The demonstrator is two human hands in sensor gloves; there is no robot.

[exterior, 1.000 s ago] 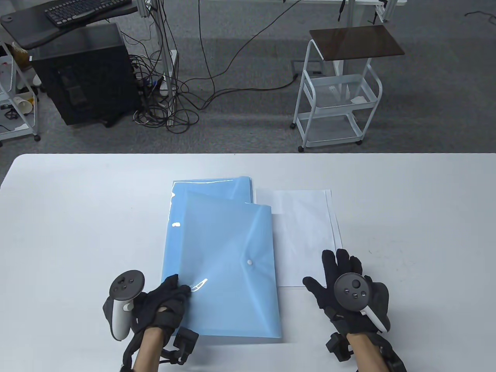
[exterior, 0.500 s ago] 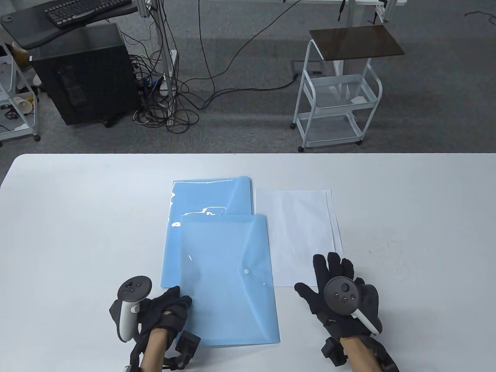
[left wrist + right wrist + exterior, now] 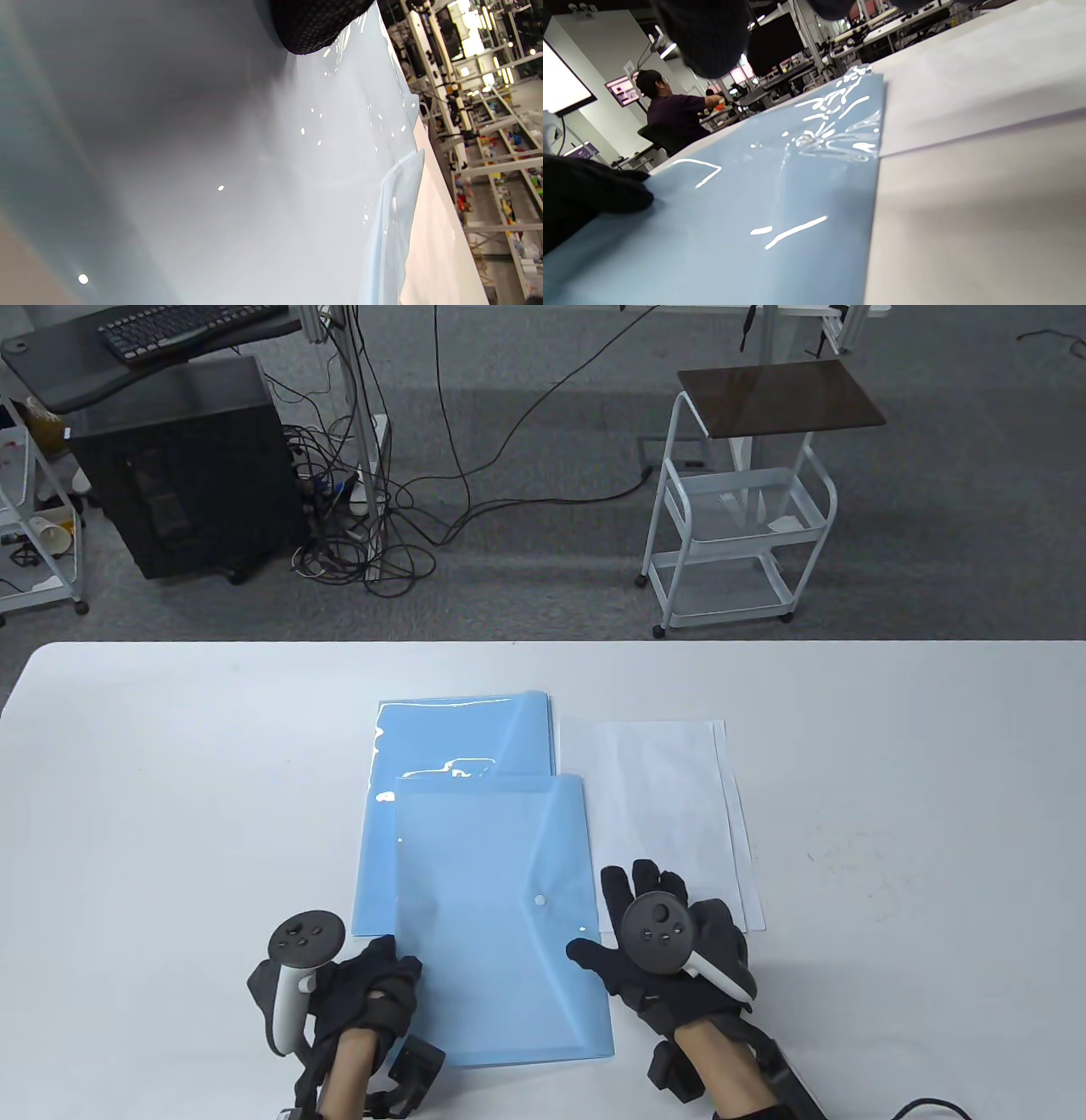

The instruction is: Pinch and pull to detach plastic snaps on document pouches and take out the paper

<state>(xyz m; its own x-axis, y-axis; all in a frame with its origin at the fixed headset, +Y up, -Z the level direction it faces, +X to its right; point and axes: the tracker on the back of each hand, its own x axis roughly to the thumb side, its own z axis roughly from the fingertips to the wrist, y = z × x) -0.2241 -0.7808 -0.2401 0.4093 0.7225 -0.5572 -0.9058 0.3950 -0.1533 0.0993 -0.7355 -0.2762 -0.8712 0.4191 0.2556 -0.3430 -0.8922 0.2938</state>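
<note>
With the top blue document pouch [image 3: 501, 916] lying flat on the white table [image 3: 170, 780], near its front edge, I have my left hand [image 3: 369, 988] at the pouch's near left edge, fingers curled there. I judge this anchors the pouch so it will not slide when the flap is pulled, though I cannot tell whether the fingers actually pinch the plastic or only press it. The pouch overlaps a stack of blue pouches [image 3: 462, 738] lying farther back, and loose white paper sheets [image 3: 662, 797] lie just beside it on the right, likely the place for paper taken out. The white plastic snap [image 3: 539, 901] looks closed, at the tip of the triangular flap near the pouch's right edge. My right hand [image 3: 657, 950] hovers with fingers spread and relaxed, holding nothing; its thumb [image 3: 585, 957] lies over the pouch's right edge, just nearer me than the snap, with the fingertips [image 3: 618, 882] close to the snap's right. The snap is near but not yet touched.
</note>
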